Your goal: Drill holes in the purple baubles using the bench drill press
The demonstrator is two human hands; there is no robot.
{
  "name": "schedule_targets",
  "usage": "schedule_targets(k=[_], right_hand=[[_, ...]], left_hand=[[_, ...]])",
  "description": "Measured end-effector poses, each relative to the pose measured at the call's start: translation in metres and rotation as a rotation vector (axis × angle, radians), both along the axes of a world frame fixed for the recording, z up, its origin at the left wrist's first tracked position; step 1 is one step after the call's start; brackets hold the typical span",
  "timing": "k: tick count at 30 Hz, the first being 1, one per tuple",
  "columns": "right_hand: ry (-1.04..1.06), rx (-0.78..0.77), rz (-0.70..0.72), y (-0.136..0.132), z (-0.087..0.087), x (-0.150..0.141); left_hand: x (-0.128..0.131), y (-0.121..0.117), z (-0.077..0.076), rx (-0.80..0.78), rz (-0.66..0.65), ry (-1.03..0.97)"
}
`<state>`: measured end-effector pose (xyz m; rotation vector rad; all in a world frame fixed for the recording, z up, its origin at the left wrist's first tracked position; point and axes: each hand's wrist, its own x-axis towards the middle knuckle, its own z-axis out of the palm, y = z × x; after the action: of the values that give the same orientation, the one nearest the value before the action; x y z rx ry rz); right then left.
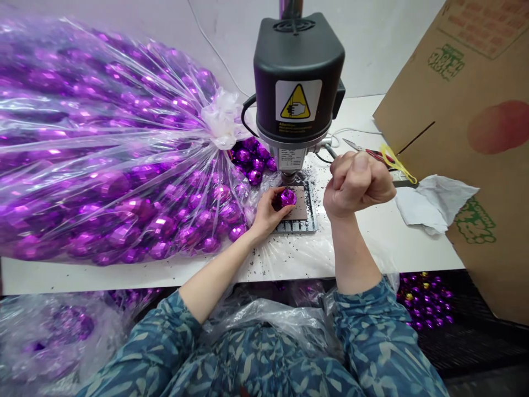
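My left hand (270, 209) pinches a shiny purple faceted ball (288, 197) between thumb and fingers. The ball rests on a small brown board (301, 212) over the slotted metal base (312, 225) of a bench drill press (300, 71). Right above the ball is the chuck (288, 177); whether a bit touches the ball I cannot make out. To the right of the press, my right hand (357, 182) is closed in a fist round the end of its feed lever (329, 149), most of which the fingers hide.
A large clear bag (103, 154) of purple balls fills the left. Loose purple balls (252, 160) lie behind the base. Scissors (367, 150), crumpled white paper (432, 204) and a cardboard box (467, 110) are at right. Below the table edge, a black crate (463, 344) holds more balls. Dark shavings dot the tabletop.
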<state>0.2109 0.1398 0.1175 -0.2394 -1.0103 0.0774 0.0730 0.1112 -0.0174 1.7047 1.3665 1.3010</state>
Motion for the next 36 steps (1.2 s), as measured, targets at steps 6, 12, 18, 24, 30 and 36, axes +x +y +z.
schedule_targets(k=[6,12,18,24,30,36], right_hand=[[0.01,0.058,-0.014,0.007,-0.011,0.001],[0.011,0.0,-0.051,0.004,-0.01,0.001],[-0.057,-0.272,-0.011,0.003,0.048,-0.001],[-0.085,-0.265,-0.055,0.01,0.064,-0.004],[-0.054,-0.247,-0.041,0.009,0.061,-0.006],[-0.083,-0.323,-0.014,0.014,0.057,-0.002]], left_hand=[[0.0,0.0,-0.003,0.006,0.025,0.015],[0.001,0.0,-0.003,-0.015,0.008,-0.003],[0.003,-0.004,0.008,-0.044,0.062,-0.019],[-0.007,-0.07,0.03,0.014,-0.137,0.11],[-0.018,-0.164,-0.002,0.131,-0.848,0.641],[-0.025,-0.14,0.001,0.288,-0.784,0.675]])
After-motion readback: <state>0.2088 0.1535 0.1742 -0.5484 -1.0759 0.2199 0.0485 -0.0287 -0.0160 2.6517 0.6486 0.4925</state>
